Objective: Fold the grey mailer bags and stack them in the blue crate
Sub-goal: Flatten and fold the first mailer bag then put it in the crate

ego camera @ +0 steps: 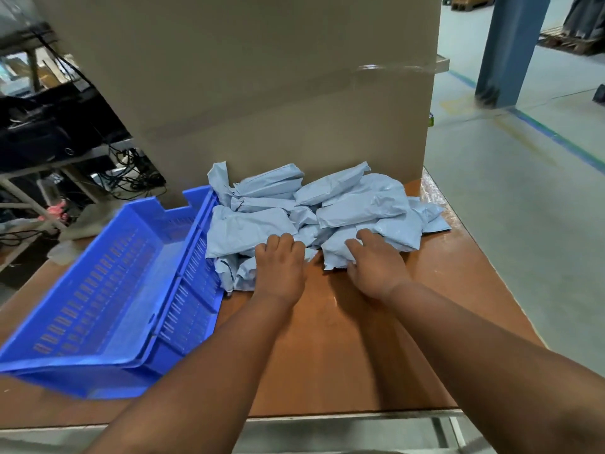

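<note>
A heap of several pale grey-blue mailer bags [327, 208] lies on the brown table against a big cardboard box. My left hand [280, 263] lies on the near left bags, its fingers curled down over a bag's edge. To the right, the fingers of my right hand [373, 263] close on the crumpled near bag [337, 253]. The blue crate [108, 290] stands to the left of the heap, tilted toward me, with nothing inside it.
A tall cardboard box [262, 86] blocks the back of the brown table [343, 339]. Dark clutter and cables fill a rack at far left [49, 132]. The table's right edge drops to a grey floor with a blue pillar [510, 47].
</note>
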A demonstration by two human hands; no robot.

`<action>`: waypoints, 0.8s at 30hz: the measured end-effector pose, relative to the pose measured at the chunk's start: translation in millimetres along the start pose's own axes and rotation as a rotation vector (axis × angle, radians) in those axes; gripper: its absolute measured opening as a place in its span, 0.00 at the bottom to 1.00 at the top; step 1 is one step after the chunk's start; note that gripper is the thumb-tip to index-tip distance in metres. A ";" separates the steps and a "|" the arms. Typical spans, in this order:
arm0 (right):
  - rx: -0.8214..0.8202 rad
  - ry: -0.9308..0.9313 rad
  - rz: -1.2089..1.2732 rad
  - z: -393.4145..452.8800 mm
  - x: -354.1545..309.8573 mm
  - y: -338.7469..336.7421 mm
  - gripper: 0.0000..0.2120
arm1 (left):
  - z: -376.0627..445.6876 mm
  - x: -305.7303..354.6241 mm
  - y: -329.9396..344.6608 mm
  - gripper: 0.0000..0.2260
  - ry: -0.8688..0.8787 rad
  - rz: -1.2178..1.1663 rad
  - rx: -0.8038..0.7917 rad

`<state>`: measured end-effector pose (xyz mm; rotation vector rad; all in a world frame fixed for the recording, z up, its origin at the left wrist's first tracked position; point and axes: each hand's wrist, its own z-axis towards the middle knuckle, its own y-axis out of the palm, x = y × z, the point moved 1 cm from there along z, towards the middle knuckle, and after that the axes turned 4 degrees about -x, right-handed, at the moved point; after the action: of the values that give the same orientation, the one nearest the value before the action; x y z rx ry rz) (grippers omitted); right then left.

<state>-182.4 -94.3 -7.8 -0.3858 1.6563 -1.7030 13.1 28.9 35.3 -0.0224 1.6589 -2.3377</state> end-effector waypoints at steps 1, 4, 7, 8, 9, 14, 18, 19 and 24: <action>0.033 -0.031 0.014 -6.0 -4.9 -3.4 0.21 | -4.4 -1.6 -5.5 0.11 0.022 -0.057 0.041; 0.040 -0.144 0.126 -28.8 -20.2 -9.5 0.30 | -33.9 -2.1 -21.7 0.08 0.133 -0.264 0.066; -0.062 -0.320 0.296 -58.2 -32.3 -5.2 0.34 | -80.1 11.1 -25.1 0.09 0.153 -0.365 -0.003; -0.096 -0.374 0.332 -69.1 -35.1 -2.2 0.34 | -95.9 18.7 -23.9 0.08 0.157 -0.446 -0.026; -0.128 -0.422 0.351 -79.5 -38.1 2.0 0.32 | -111.4 25.7 -21.7 0.07 0.171 -0.533 -0.042; -0.170 -0.422 0.378 -119.5 -28.3 24.7 0.16 | -166.9 31.2 -11.8 0.13 0.181 -0.565 -0.011; -0.262 -0.397 0.373 -128.3 -4.8 34.1 0.19 | -155.1 0.4 9.5 0.25 0.154 -0.417 -0.101; -0.294 -0.383 0.373 -127.4 0.1 33.5 0.21 | -147.0 -4.7 14.6 0.29 0.172 -0.415 -0.141; -0.307 -0.238 0.352 -122.4 12.9 15.7 0.26 | -133.9 1.5 40.5 0.33 0.272 -0.278 -0.343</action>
<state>-267.6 -10.9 -42.1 -0.3963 1.6921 -1.1064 -2.4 139.9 -48.3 -0.0038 2.3105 -2.2935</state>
